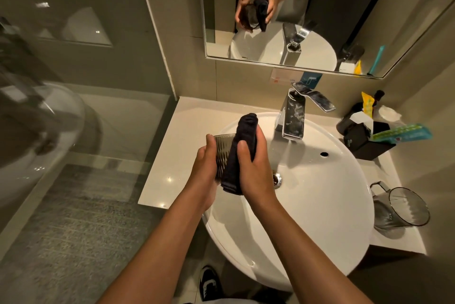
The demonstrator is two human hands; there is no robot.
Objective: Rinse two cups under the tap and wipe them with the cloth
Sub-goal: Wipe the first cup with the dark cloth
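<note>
My left hand (205,170) grips a ribbed, smoky glass cup (222,153) over the left side of the white basin (327,205). A dark cloth (240,151) is draped over the cup's rim and down its side, and my right hand (253,168) grips that cloth against the cup. A second smoky cup with a handle (400,207) lies tilted on the counter to the right of the basin. The chrome tap (295,114) stands behind the basin; no stream of water shows under it.
A black box with a toothpaste tube and sachets (374,136) sits on the counter at the back right. A mirror (344,8) hangs above the tap. A glass shower screen (73,106) stands to the left, and the white counter ledge (172,156) runs beside it.
</note>
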